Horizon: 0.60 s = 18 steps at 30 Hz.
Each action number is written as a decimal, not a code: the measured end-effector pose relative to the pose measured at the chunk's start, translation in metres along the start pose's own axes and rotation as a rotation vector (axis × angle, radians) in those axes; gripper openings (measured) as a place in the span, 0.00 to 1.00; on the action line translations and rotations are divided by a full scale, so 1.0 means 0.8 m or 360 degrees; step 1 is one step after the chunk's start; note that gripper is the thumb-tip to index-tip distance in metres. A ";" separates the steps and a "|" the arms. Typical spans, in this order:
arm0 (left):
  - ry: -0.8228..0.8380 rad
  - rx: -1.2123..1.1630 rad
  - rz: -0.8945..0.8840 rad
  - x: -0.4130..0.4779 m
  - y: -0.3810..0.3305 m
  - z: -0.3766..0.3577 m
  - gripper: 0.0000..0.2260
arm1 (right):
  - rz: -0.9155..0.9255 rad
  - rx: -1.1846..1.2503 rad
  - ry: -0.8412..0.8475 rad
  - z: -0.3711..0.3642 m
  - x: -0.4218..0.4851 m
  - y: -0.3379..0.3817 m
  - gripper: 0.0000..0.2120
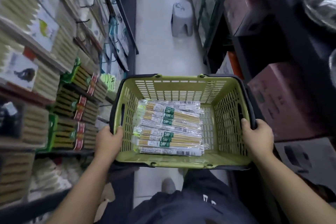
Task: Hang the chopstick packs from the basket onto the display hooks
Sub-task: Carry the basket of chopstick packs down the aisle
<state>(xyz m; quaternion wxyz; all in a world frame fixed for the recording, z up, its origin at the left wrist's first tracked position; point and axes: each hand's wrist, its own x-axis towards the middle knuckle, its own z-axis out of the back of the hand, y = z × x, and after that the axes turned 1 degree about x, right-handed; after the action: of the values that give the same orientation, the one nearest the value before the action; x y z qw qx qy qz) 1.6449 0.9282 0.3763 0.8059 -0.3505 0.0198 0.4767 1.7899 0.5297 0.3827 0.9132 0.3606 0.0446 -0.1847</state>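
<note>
Two hands are taken up with carrying, so I judge the hanging has not begun. Largest is the display rack on your left, blurred and crowded with hung stock. Next, the green basket is held level over the aisle floor, in front of your legs. The chopstick packs lie flat in a loose pile on its bottom, toward the left wall and near edge; the strip along the right wall is bare. Your left grip curls over the left rim, thumb inside. Your right grip wraps the right rim and dark handle. Black display hooks jut from the rack. Your next move probably calls for freeing one hand, then lifting a single pack.
</note>
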 end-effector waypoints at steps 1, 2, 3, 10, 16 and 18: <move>-0.0009 0.0017 -0.0001 0.023 -0.019 -0.003 0.13 | 0.0004 0.0012 0.0007 -0.010 0.023 0.016 0.17; -0.0020 0.0034 -0.0002 0.046 -0.039 -0.007 0.13 | 0.0016 0.0025 0.0009 -0.020 0.047 0.033 0.17; -0.0037 0.0050 -0.0002 0.068 -0.060 -0.012 0.13 | 0.0027 0.0040 0.0019 -0.029 0.072 0.051 0.17; -0.0082 0.0053 0.0089 0.213 -0.190 -0.038 0.15 | 0.0053 0.0010 0.0101 -0.085 0.258 0.176 0.17; -0.0106 0.0025 0.0089 0.351 -0.284 -0.043 0.11 | 0.0071 -0.0025 0.0085 -0.144 0.389 0.288 0.16; -0.0095 0.0035 0.0087 0.405 -0.311 -0.045 0.12 | 0.0081 -0.0024 0.0070 -0.172 0.429 0.325 0.17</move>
<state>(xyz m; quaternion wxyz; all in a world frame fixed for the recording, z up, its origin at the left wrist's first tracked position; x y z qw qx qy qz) 2.0269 1.0771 0.3666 0.7967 -0.3265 0.0105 0.5085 2.2114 0.6925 0.3751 0.9190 0.3588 0.0567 -0.1532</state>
